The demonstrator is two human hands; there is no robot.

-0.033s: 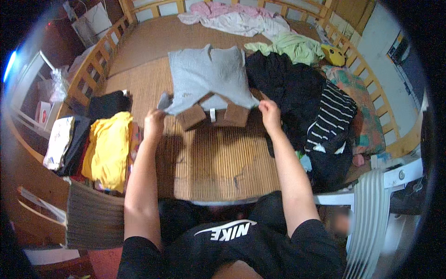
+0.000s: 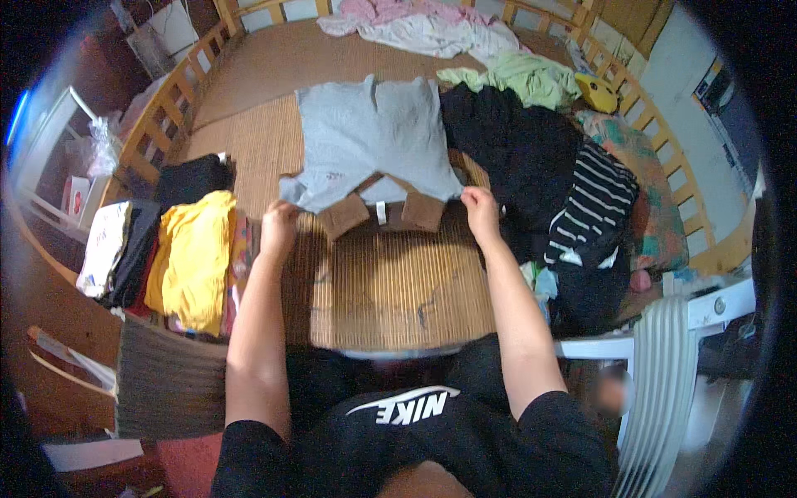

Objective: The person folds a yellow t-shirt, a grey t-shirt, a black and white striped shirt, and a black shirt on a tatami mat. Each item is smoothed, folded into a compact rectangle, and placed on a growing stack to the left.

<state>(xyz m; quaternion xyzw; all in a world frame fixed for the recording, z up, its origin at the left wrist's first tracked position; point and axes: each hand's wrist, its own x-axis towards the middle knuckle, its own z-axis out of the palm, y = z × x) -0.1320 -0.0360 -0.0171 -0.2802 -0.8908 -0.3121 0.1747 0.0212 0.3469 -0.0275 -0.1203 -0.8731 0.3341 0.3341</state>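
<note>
Pinching a grey shirt by its sides, hands hold it between folded yellow cloth and heaped black clothes

Worn black T-shirt: bold white capital letters with a curved white stripe, the only clear lettering I can see from here. Grey shirt: small dark print on the cloth and a white neck tag, both too small for me to read. Folded white garment: dark print, illegible; white box: red mark.
</note>
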